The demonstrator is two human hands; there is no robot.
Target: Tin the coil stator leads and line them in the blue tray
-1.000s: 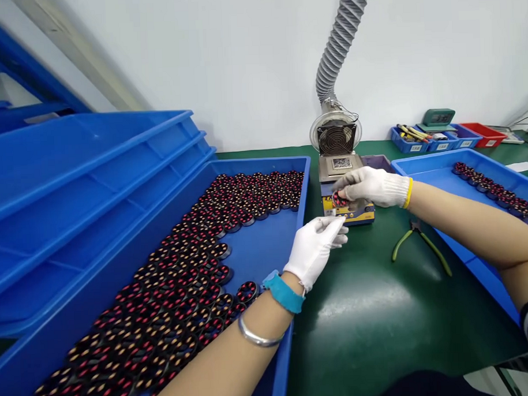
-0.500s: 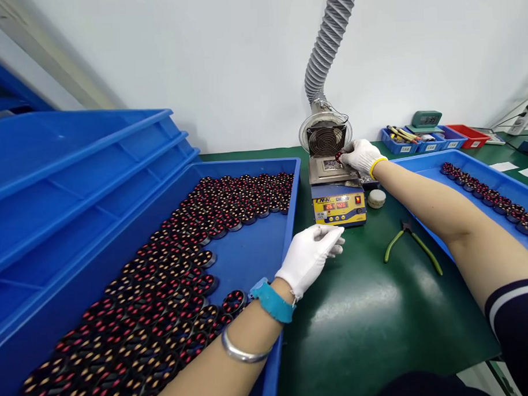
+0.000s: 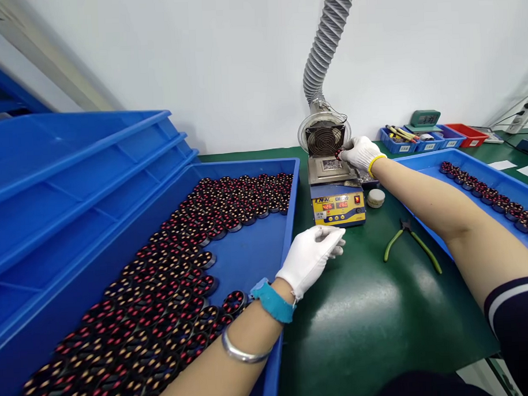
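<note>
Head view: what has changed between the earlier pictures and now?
The right hand moved away from the left hand, forward to the metal top of the machine, still gripping a small round part; nothing was visibly let go. The left hand stayed pinched in front of the machine; the pliers and the parts in the left tray stayed put.

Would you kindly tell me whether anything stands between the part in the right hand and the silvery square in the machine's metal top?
Nothing visible does: the right hand holds the round part close to the silvery square; the fan grille stands behind that square.
</note>
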